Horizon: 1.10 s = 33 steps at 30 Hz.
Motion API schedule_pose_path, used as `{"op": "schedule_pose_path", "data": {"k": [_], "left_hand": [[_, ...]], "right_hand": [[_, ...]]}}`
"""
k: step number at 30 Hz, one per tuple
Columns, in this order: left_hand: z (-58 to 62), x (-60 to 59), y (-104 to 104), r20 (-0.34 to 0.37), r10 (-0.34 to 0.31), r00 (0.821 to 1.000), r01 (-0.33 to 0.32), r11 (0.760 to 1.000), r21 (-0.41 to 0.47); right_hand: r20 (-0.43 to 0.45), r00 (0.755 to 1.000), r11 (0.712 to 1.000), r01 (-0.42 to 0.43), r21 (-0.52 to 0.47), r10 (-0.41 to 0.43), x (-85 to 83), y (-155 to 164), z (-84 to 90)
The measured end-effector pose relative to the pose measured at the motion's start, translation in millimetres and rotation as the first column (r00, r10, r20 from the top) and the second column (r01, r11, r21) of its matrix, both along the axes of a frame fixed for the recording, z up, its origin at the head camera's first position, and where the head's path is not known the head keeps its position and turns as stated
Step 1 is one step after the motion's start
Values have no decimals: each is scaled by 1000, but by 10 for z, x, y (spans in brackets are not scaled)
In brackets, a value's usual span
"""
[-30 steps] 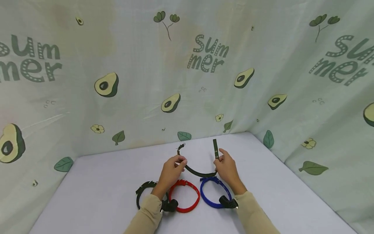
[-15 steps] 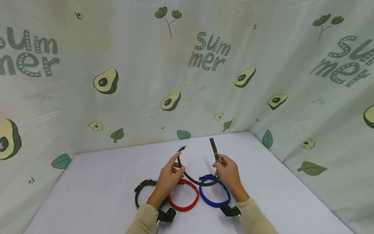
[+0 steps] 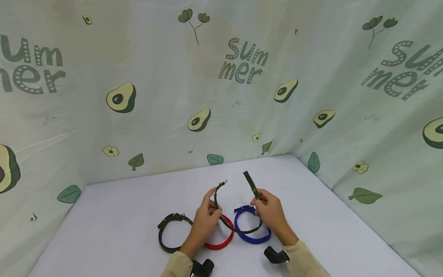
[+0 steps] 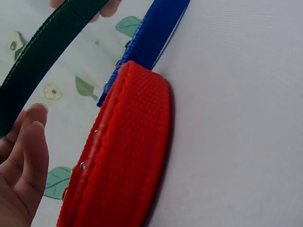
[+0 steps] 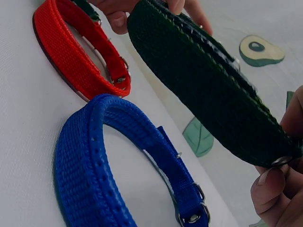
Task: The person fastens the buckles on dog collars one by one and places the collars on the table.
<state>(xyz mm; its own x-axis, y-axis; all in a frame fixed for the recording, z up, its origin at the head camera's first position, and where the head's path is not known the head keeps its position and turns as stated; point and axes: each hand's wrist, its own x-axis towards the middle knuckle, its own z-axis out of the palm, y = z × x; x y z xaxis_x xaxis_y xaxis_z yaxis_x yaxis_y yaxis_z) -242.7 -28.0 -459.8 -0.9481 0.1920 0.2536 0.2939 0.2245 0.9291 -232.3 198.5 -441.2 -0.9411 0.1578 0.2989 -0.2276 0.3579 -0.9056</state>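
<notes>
A dark green dog collar (image 3: pixel 243 231), unbuckled, hangs in a U between the hands above the table. My left hand (image 3: pixel 204 221) holds it near its buckle end, thumb and fingers about the strap. On the other side, my right hand (image 3: pixel 271 209) pinches it near the free end, which points up and left. In the right wrist view the green strap (image 5: pixel 199 94) runs close to the camera into the fingertips. Below, a red collar (image 3: pixel 228 240) and a blue collar (image 3: pixel 254 241) lie closed in rings; the left hand and the strap partly cover the red one.
Another dark green collar (image 3: pixel 162 234), closed in a ring, lies left of the red one. The white table (image 3: pixel 121 215) meets a printed curtain (image 3: pixel 155 88) at the back and right. Black wrist cameras (image 3: pixel 275 255) sit at both wrists.
Both hands have come slightly nearer, and the left has turned about the strap. The collar's hanging bend has dropped, now overlapping the red and blue rings. The free end leans further left.
</notes>
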Motion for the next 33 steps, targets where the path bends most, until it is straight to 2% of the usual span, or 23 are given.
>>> {"op": "schedule_pose_path", "data": {"k": [5, 10, 15, 21, 24, 27, 33], "left_hand": [[5, 7, 23, 19, 25, 1000, -25, 999, 38], [9, 30, 39, 61, 54, 997, -60, 994, 94], [20, 2, 29, 73, 65, 995, -74, 990, 120], [38, -41, -10, 107, 5, 994, -26, 980, 197], [61, -56, -27, 122, -39, 992, 7, 967, 253], [88, -68, -41, 134, -55, 989, 14, 957, 289], [147, -58, -63, 137, -20, 990, -23, 954, 300]], "right_hand": [[-8, 1000, 1000, 4, 6, -4, 5, -25, -17], [31, 999, 1000, -9, 15, 8, 23, -30, -37], [1, 1000, 999, -28, 20, 28, 16, -38, -19], [-21, 1000, 999, -16, 48, 17, 30, -47, 8], [-33, 999, 998, -3, 66, 6, 32, -55, 9], [-48, 999, 998, -12, 69, 16, 40, -67, 12], [-22, 998, 996, -51, 71, 53, 207, -202, 277]]}}
